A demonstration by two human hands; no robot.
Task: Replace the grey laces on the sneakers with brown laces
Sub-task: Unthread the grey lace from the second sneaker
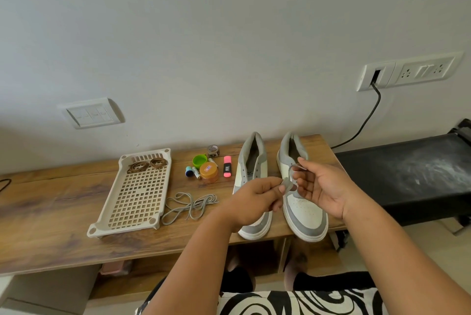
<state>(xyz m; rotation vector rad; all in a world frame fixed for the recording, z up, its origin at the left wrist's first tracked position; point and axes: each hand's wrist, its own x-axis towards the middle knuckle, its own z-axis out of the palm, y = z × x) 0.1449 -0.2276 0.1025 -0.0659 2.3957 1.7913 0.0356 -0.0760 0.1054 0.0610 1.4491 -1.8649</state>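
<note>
Both hands hold a grey lace (pixel 289 183) above the right sneaker (pixel 300 195): the left hand (pixel 254 200) pinches its bunched part between thumb and fingers, and the right hand (pixel 322 187) pinches a loop of it between thumb and forefinger. The work lies on a wooden bench (pixel 51 212) against a plain white wall with switch plates and a socket panel (pixel 410 71), a black cable running down from it. A beige perforated tray (pixel 135 195) sits on the bench, with two coiled brown laces (pixel 146 164) at its far end. Another grey lace (pixel 188 206) lies loose between the tray and the left sneaker (pixel 251 179). Both sneakers stand side by side, long axes running away from the person, toes near, heels to the wall. Small jars and a pink highlighter (pixel 227 166) stand beyond
</note>
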